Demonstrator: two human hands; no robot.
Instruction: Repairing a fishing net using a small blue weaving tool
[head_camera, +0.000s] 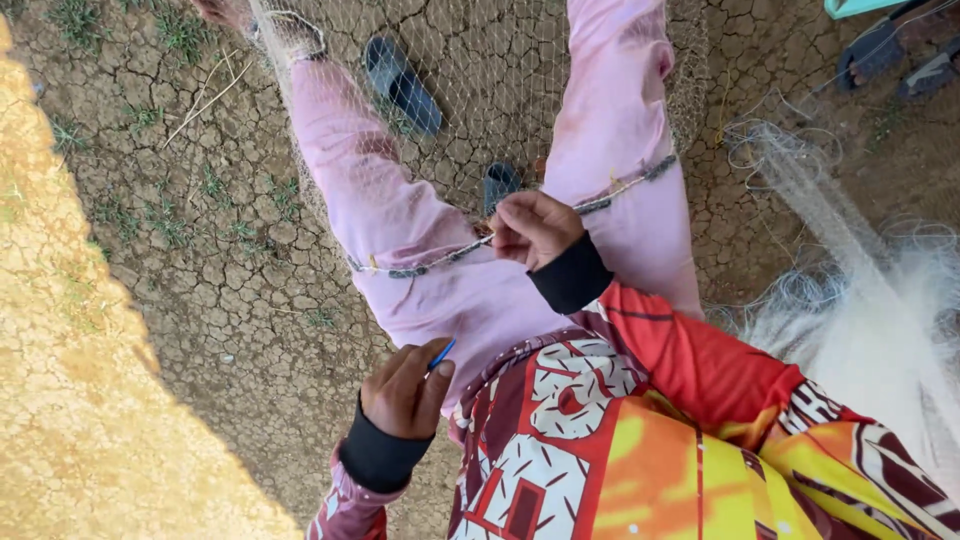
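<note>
Netting (500, 80) lies spread over your outstretched legs in pink trousers (400, 215), and its weighted edge rope (440, 257) runs across both thighs, from the left thigh up toward the right one. Your right hand (533, 228) sits on that rope between your legs, the fingers (512, 215) closed in a pinch on the cord where a small dark weight is strung. Your left hand (400, 388) is lower, close to your left hip and well apart from the rope; its fingers are curled shut around a slim blue tool (441, 352), whose tip sticks out above the thumb. Whether a thread runs from the tool to the rope, you cannot tell from this view.

You wear black cuffs under a red, orange and white patterned shirt (600, 440). More of the net, a pale white heap (870, 330), is bunched on the ground just beside your right leg, with loose strands trailing up from it. You sit on cracked, dry earth (230, 290) with thin tufts of grass. One dark sandal (402, 85) lies under the mesh between your legs, a second dark piece (500, 183) shows near your right knee, and another pair of sandals (895, 55) lies off to the upper right. Your left foot (250, 15) reaches the top edge, caught in mesh.
</note>
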